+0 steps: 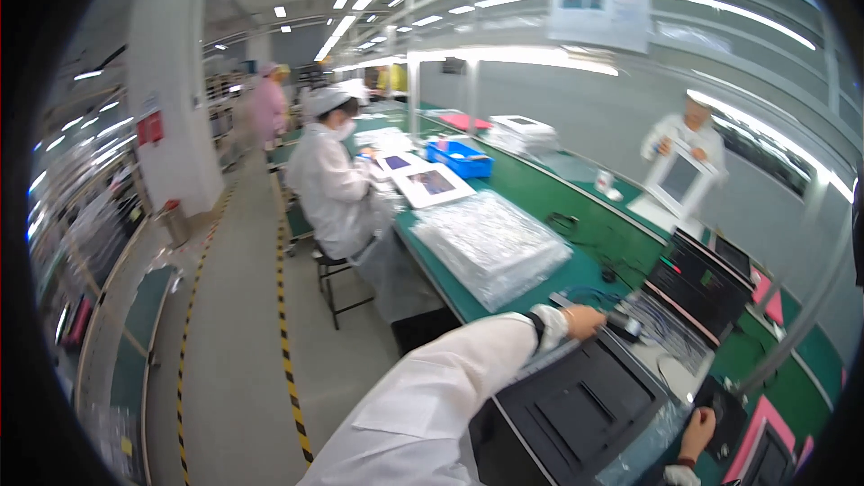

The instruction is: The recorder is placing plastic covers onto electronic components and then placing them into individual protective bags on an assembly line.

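My left hand (585,321) reaches forward, its fingers curled closed beside a small black device (623,324) at the far edge of a black panel. What the fingers hold is hard to make out. That large black panel (567,414), with a raised rectangular middle and a slot, lies in front of me. My right hand (697,435) is to the right of the panel, fingers bent together, next to a dark object (722,414); any held thing is hidden. Behind the panel stands an open laptop (695,281) with a dark screen, cables around its keyboard.
Clear plastic wrap (643,450) lies beside the panel. A bubble-wrapped stack (490,247) stands farther along the green bench, with a blue bin (459,158) behind it. A seated co-worker (328,180) is at left; another person (688,148) holds a white frame across the bench. Pink foam (763,432) is at right.
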{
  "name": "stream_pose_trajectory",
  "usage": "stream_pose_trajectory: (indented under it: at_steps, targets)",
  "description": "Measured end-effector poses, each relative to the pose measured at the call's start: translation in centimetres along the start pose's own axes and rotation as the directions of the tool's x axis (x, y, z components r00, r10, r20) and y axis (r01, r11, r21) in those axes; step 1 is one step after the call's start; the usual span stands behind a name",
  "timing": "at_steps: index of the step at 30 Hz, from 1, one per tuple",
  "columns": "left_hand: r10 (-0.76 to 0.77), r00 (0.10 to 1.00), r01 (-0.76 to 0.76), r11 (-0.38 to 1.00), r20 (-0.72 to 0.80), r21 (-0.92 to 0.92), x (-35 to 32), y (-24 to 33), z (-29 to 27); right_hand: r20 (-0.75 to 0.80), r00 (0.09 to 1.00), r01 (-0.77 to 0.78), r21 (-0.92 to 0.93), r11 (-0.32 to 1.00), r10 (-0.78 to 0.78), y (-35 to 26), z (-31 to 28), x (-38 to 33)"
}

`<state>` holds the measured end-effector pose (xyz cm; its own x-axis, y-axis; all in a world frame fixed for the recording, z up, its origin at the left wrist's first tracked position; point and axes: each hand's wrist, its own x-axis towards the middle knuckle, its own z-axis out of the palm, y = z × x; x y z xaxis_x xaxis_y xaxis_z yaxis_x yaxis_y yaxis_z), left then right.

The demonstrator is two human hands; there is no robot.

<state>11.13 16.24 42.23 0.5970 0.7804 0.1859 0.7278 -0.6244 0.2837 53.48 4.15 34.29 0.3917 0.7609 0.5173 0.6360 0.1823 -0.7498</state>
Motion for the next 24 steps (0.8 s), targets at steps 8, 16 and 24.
stream_pose_trajectory:
  at_steps: [8, 16, 24]
  targets:
    - [-0.124, 0.991, 0.124, 0.992, -0.049, -0.004, -2.9, -4.9, -1.3, -0.064, 0.997, 0.043, -0.092, 0.995, -0.049, -3.5, 1.0, -0.2]
    - [-0.188, 0.98, 0.186, 0.982, -0.07, -0.031, -4.6, -3.1, -0.7, -0.038, 0.995, -0.091, -0.028, 0.995, 0.09, -4.7, -0.9, -0.6]
    - [-0.016, 0.975, 0.027, 0.999, -0.221, 0.046, -8.5, 3.5, -1.6, -0.019, 0.997, -0.075, -0.043, 0.996, 0.075, -4.8, -0.7, -0.8]
